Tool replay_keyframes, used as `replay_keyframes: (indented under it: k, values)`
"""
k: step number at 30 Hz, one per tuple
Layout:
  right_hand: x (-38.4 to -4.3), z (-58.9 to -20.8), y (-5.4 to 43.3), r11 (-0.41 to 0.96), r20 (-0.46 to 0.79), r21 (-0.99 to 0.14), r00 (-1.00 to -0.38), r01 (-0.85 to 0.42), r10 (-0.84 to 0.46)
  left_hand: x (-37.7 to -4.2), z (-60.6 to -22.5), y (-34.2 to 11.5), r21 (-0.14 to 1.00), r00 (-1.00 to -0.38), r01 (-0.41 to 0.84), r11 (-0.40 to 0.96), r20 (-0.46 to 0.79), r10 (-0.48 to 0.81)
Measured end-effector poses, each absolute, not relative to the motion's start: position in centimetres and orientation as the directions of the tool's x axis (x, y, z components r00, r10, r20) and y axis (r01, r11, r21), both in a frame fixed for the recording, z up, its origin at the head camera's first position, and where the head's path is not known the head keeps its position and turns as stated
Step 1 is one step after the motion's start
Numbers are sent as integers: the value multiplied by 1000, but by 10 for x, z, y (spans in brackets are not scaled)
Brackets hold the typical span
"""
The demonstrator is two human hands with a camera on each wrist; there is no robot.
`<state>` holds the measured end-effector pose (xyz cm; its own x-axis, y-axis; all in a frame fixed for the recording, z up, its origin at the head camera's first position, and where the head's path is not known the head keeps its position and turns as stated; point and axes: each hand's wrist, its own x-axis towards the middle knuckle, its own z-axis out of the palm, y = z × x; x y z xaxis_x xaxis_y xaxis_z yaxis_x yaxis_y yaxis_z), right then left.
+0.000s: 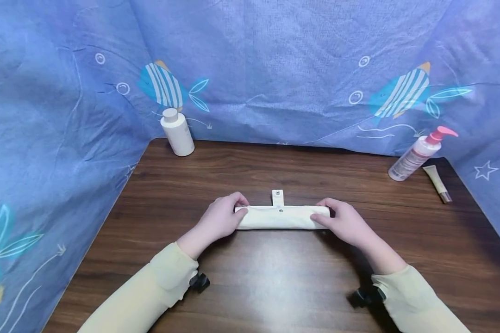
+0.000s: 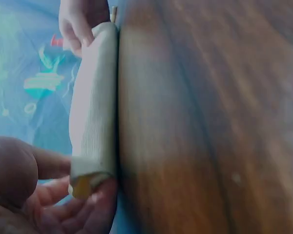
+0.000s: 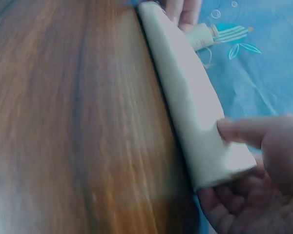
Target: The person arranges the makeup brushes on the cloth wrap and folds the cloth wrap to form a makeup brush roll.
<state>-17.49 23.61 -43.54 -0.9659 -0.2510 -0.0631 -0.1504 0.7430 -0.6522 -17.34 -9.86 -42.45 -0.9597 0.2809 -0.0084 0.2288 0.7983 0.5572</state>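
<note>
A white rolled-up fabric case (image 1: 281, 219) lies lengthwise from left to right near the middle of the wooden table. Its short snap strap (image 1: 278, 199) sticks out on the far side, unfastened, and a metal snap shows on the roll below it. My left hand (image 1: 221, 215) pinches the roll's left end, thumb in front and fingers behind. At the right end, my right hand (image 1: 345, 221) grips it likewise. In the left wrist view something yellow (image 2: 82, 187) shows inside the roll's open end. Fingertips behind the roll are partly hidden.
A white capped bottle (image 1: 178, 134) stands at the table's back left. Toward the back right are a pump bottle (image 1: 414, 157) with a pink head and a small tube (image 1: 437, 182). Blue fish-patterned cloth (image 1: 275, 74) hangs behind the table and along its sides.
</note>
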Motion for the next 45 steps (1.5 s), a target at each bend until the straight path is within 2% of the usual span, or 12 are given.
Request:
replay_keyframes:
  k: [4, 7, 11, 13, 16, 18, 24, 30, 34, 37, 40, 45]
  values:
    - [-178, -435, 229, 765, -71, -636, -980, -99, -186, -158, -419, -88, 341, -896, 436, 833, 84, 435]
    - [-178, -433, 226, 795, -30, -595, -984, -123, -174, -141, -415, -77, 190, -803, 587, 787, 16, 595]
    - [-173, -432, 217, 861, 120, -450, -971, -238, -206, -129, -416, -68, 126, -751, 635, 762, -132, 647]
    - [-171, -431, 210, 873, 190, -374, -947, -315, -260, -129, -417, -68, 95, -755, 629, 771, -159, 636]
    - [-171, -431, 200, 857, 223, -329, -915, -396, -337, -130, -418, -70, 78, -754, 628, 774, -184, 631]
    - [-173, -431, 196, 845, 185, -355, -917, -399, -354, -131, -418, -70, 91, -746, 632, 770, -199, 636]
    - [-176, -432, 196, 859, 87, -413, -952, -303, -294, -132, -416, -68, 111, -726, 647, 755, -213, 654]
    - [-181, -433, 188, 846, 67, -420, -941, -329, -332, -131, -414, -72, 164, -720, 639, 751, -216, 660]
    - [-191, -436, 175, 778, 68, -533, -934, -332, -352, -131, -414, -75, 195, -719, 628, 754, -226, 657]
    - [-198, -439, 167, 678, 45, -684, -944, -268, -328, -130, -414, -75, 187, -715, 635, 750, -227, 662]
    - [-200, -440, 163, 618, -3, -764, -957, -186, -291, -130, -414, -74, 172, -709, 646, 743, -225, 669]
    - [-200, -437, 159, 652, 5, -728, -952, -214, -306, -130, -413, -73, 135, -716, 647, 750, -229, 659]
